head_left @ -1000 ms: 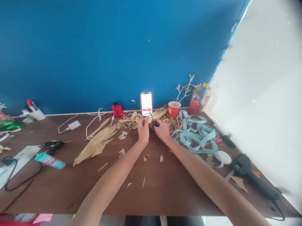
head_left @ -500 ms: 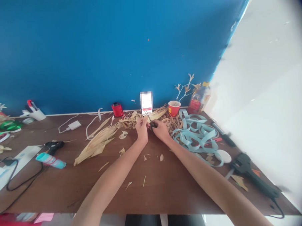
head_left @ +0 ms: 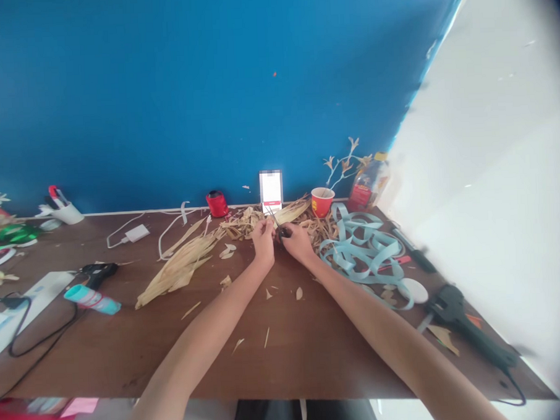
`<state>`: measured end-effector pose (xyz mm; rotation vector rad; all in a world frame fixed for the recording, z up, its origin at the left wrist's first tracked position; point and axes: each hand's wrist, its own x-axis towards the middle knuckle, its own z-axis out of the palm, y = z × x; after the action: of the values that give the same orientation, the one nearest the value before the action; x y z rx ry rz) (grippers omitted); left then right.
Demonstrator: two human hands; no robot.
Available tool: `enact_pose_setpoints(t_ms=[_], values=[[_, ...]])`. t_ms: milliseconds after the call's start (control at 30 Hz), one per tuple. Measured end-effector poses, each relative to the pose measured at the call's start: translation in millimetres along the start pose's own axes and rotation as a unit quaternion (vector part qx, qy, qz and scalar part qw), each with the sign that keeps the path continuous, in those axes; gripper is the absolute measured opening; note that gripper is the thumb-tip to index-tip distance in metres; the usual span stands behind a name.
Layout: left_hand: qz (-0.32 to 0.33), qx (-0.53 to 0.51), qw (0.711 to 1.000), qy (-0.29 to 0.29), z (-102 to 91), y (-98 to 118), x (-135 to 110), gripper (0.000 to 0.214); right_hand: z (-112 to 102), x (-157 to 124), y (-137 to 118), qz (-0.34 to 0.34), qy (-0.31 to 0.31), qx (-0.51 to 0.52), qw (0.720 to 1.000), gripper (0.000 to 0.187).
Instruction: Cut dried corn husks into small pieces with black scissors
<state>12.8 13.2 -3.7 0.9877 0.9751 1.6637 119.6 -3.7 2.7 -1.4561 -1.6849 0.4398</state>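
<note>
My right hand [head_left: 298, 240] is closed around the black handles of a pair of scissors [head_left: 285, 232]. Their thin blades point up and to the left, past my left fingertips. My left hand [head_left: 263, 241] is pinched closed just beside them; whatever lies between its fingers is too small and hidden to name. Behind both hands runs a heap of dry husk scraps [head_left: 244, 224], with a broader pale husk [head_left: 293, 213] on it. A bundle of dried corn husks [head_left: 183, 270] lies to the left of my left hand.
A lit phone [head_left: 271, 189] leans on the blue wall. Right of my hands are a red paper cup [head_left: 323, 203], tangled light-blue ribbon [head_left: 360, 247] and a glue gun [head_left: 461, 320]. Leftward are a red round container [head_left: 217, 204], a charger [head_left: 136, 233], a blue roll [head_left: 93, 298] and another glue gun [head_left: 99, 272].
Both hands stay nearly in place, with the scissors still in the right one. The whole view has shifted very slightly.
</note>
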Motion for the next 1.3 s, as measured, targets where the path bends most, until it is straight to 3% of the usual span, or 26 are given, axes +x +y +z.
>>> enact_pose_setpoints(t_ms=[700, 967, 1300], values=[[0.001, -0.002, 1.0, 0.022, 0.5, 3.4, -0.8, 0.039, -0.5, 0.8, -0.5, -0.004, -0.002, 0.007, 1.0, 0.026], [0.005, -0.007, 0.999, 0.036, -1.1, -1.1, 3.0, 0.027, -2.1, 0.0, 1.1, -0.007, -0.003, 0.01, 1.0, 0.024], [-0.017, 0.001, 0.999, 0.036, 2.9, 4.1, -0.2, 0.017, 2.8, 3.0, 7.8, 0.018, 0.025, 0.093, 0.995, 0.026]])
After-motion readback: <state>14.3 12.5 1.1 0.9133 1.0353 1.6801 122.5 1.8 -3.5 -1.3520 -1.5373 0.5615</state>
